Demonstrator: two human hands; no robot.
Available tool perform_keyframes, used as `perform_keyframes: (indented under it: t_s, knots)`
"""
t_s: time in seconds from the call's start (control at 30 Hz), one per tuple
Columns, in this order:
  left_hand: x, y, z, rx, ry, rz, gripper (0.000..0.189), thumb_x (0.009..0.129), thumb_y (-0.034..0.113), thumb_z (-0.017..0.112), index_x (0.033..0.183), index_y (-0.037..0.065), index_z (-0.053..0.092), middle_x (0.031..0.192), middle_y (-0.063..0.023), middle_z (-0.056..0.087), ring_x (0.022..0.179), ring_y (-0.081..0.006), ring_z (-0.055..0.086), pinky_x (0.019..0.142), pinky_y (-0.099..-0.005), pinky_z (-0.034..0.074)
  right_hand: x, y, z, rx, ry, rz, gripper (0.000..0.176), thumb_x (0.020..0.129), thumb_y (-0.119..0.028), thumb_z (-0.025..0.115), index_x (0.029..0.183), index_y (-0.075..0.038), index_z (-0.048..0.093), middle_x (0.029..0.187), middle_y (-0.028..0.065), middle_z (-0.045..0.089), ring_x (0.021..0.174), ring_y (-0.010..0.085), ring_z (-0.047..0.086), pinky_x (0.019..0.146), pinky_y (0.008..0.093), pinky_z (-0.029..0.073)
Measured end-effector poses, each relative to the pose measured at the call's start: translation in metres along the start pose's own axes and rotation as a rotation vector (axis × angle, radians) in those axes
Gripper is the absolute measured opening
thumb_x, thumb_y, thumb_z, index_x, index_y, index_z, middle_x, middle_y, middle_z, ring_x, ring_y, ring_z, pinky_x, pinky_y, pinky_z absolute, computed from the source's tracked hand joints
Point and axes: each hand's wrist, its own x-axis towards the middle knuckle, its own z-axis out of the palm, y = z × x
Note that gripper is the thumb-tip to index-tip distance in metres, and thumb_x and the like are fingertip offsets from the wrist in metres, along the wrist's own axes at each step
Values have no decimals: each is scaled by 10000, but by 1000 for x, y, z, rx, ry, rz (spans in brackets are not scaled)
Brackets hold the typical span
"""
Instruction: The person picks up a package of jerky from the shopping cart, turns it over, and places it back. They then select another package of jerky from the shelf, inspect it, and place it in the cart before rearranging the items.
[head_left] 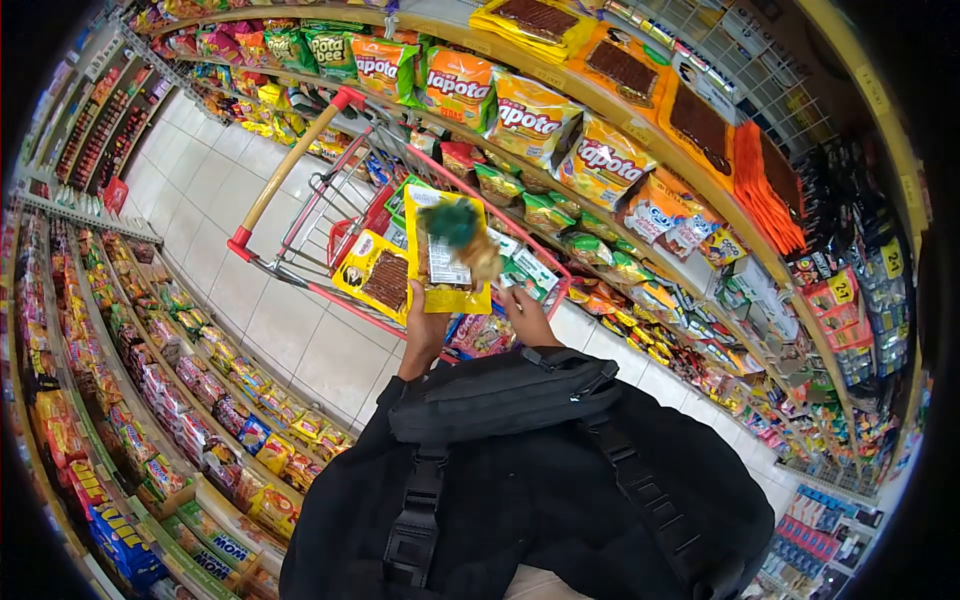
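The left hand [425, 332] holds a yellow snack packet [447, 255] over the red shopping cart [290, 165] — grip pinching its lower edge; the right hand [527, 315] is beside it — grip unclear.

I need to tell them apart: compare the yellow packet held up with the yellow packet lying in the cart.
The held packet stands upright in the left hand; the cart packet lies tilted in the red cart, untouched. The held packet shows a white printed panel; the cart packet shows a brown slab picture. Both are yellow.
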Motion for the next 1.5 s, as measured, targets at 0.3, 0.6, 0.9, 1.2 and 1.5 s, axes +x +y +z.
perform_keyframes:
  t_s: [0.3,0.6,0.9,1.2,1.5]
  knots:
    - [1,5,-2,182,-149,-57,661,1001,482,403,1483,55,251,1438,-137,416,1324,-271,425,1085,-433,358,27,-39,-26,755,-73,403,308,880,-245,719,1036,-86,505,563,-60,399,368,41,311,348,210,208]
    - [29,-4,-13,556,-7,-124,667,991,558,334,1508,142,271,1503,-84,327,1365,-254,352,1087,-413,329,41,-98,-42,-153,-158,-139,298,888,-204,699,1121,-22,662,894,76,702,832,120,651,727,286,489]
    - [30,7,-10,-706,-207,-163,637,945,541,399,1370,70,469,1347,-122,537,1235,-329,518,1076,-526,366,14,-80,-27,-225,-281,-234,275,964,-276,589,1052,-23,653,892,69,653,773,152,598,700,288,461]
    - [34,-47,-50,-734,-75,-124,545,927,509,460,1259,90,564,1248,-120,604,1148,-311,568,1019,-492,427,3,43,-52,-234,26,-24,276,1005,-269,483,1051,-30,614,794,207,622,711,319,614,668,387,471]
    - [32,-20,1,-619,2,-255,562,988,540,362,1257,90,566,1201,-114,628,1072,-269,623,947,-453,494,-10,69,-48,-303,17,39,287,1014,-247,440,1007,-18,613,670,140,581,591,233,550,570,375,417]
